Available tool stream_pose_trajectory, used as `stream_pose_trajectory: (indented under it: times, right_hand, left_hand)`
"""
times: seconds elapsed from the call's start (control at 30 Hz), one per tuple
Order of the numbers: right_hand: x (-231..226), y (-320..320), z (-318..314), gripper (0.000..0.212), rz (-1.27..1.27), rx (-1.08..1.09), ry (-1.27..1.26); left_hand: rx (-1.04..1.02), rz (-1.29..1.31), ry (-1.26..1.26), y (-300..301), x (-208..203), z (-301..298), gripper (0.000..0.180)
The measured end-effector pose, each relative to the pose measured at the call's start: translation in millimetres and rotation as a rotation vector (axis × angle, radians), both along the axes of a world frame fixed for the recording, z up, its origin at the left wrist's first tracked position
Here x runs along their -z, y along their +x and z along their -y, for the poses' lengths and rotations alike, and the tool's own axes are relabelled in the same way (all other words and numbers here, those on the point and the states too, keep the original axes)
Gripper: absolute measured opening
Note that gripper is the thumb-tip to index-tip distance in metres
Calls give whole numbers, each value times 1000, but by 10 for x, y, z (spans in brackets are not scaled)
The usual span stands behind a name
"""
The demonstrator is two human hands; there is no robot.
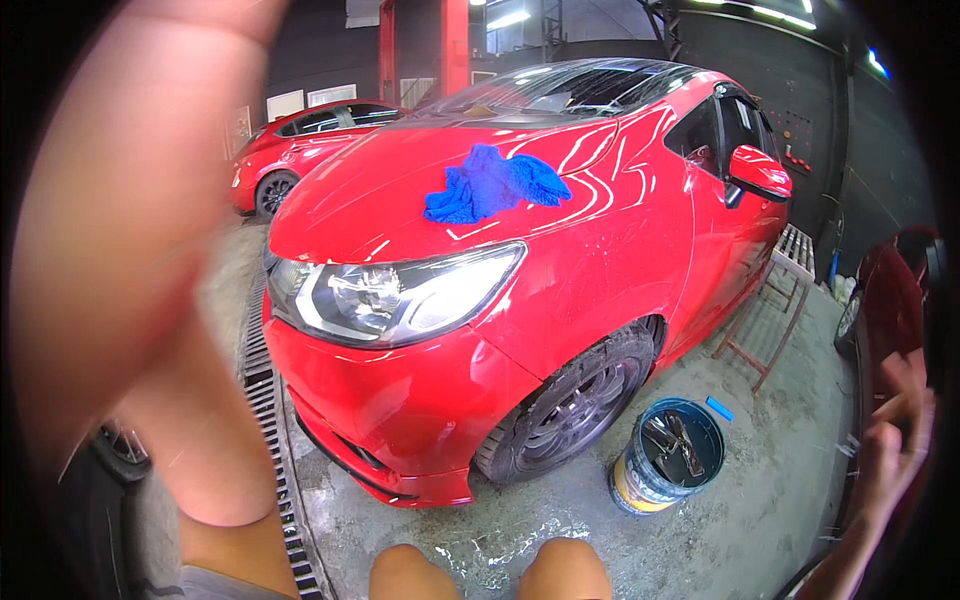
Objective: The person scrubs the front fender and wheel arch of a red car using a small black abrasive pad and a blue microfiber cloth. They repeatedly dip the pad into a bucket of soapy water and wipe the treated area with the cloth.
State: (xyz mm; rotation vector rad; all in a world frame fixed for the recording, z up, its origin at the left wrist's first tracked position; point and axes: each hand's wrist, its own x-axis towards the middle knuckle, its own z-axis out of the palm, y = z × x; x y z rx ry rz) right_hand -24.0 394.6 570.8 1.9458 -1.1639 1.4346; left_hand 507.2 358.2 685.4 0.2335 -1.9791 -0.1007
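Note:
My left arm [120,270] is raised very close at the left, blurred; its hand reaches the upper edge and its fingers cannot be made out. At the far right my right hand [900,435] is lifted, slightly smeared, with fingers apart and nothing visible in it. It is touching neither the bucket nor the near car. A crumpled blue microfibre cloth [485,187] lies on the hood of a wet-looking red car [580,260], out of reach of both hands. My bare knees [565,572] show at the lower edge.
A blue bucket [635,492] holding dark contents stands by the front wheel [575,410], a small blue piece [719,409] beside its rim. Behind are a metal stand [795,250] and a dark red car [890,310]. A drain grate [268,420] runs along the wet floor. Another red car [310,150] is parked behind.

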Motion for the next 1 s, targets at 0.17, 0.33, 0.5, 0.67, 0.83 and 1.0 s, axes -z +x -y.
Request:
stream_pose_trajectory:
  times: [0.17, 0.33, 0.5, 0.67, 0.83, 1.0]
  right_hand:
    - [4045, -978, -300, 37, 766, 364, 800]
    - [5930, -1348, -2294, 59, 469, 536, 1487]
    - [4752, -830, -1727, 25, 888, 678, 952]
    - [3261, -952, -665, 23, 312, 555, 717]
    - [2693, -40, 866, 35, 172, 494, 883]
    - [2872, -832, 2318, 43, 137, 730, 852]
  left_hand:
    - [-902, 175, 50, 306, 168, 1543, 97]
    - [-1296, 248, 335, 383, 428, 2584, 128]
    - [-1310, 247, 271, 271, 641, 2803, 98]
    - [-1047, 266, -135, -64, 963, 3100, 61]
    - [-1115, 329, -197, -501, 994, 3334, 66]
    - [-1282, 316, -291, -921, 1015, 3728, 69]
